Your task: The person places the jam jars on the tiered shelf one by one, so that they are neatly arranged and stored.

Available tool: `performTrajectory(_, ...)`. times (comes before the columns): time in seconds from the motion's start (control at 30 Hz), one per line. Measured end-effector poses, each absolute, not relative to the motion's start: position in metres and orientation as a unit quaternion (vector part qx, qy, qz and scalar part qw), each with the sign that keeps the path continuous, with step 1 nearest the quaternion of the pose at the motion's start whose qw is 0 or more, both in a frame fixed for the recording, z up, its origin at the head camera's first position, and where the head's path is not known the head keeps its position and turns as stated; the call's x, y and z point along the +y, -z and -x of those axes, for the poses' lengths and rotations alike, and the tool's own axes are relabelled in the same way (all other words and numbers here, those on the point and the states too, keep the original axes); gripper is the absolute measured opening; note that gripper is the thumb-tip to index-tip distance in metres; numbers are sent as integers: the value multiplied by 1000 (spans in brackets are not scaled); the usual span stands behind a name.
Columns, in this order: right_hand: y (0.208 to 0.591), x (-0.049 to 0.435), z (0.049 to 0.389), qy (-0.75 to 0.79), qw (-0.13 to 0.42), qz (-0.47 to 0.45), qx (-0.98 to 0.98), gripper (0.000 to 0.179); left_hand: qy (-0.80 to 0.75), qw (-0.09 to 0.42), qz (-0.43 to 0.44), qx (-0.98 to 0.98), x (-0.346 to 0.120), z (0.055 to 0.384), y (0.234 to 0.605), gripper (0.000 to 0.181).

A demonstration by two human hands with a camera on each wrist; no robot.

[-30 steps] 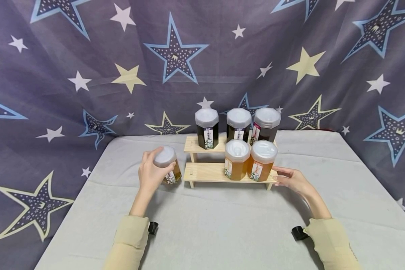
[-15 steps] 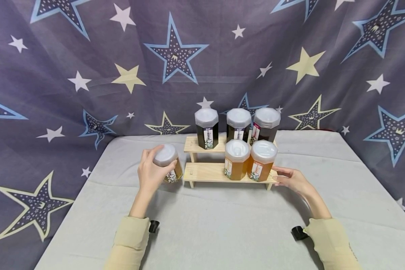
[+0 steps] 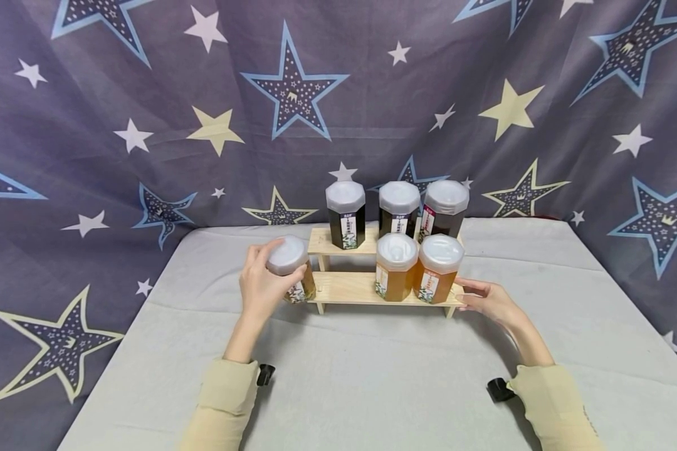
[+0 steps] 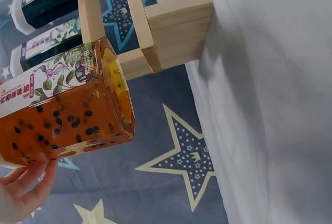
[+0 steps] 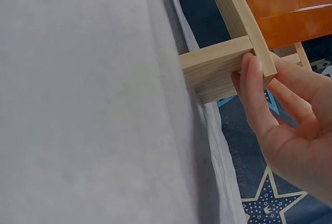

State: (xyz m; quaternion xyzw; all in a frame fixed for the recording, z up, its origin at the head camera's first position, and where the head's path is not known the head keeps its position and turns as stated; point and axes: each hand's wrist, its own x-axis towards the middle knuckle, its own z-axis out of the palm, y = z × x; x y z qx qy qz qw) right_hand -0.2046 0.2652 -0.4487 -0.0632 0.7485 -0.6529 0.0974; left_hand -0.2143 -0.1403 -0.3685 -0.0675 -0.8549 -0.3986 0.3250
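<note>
My left hand [image 3: 267,282] grips a clear jar [image 3: 301,289] with a frosted lid, fingers and thumb around its upper part. In the left wrist view this jar [image 4: 62,115] shows amber contents with dark seeds, a leafy label and its bare underside. It is raised beside the left end of the lower step of a two-step wooden stand [image 3: 344,287]. My right hand [image 3: 492,304] pinches the right end of that lower step; the right wrist view shows fingers [image 5: 254,86] around the board's end [image 5: 265,64].
On the lower step, two amber jars [image 3: 396,282] [image 3: 437,285] stand toward the right. Dark jars [image 3: 346,228] [image 3: 399,216] [image 3: 444,216] line the upper step. Pale cloth [image 3: 372,376] covers the table, and a star-patterned curtain [image 3: 372,125] hangs behind.
My left hand has carried the jar right and slightly up, closer to the stand's left end. The right hand and the jars on the stand have kept their places.
</note>
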Motion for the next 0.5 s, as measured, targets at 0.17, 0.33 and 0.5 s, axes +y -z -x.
performTrajectory(0.17,448,265,204,653,97,62,748,52,401,318,70,-856,-134,215,367,54)
performTrajectory(0.33,448,265,205,654,100,62,747,53,402,320,78,-854,-127,216,367,54)
performTrajectory(0.5,448,265,205,655,101,59,747,53,406,316,82,-854,-121,217,367,52)
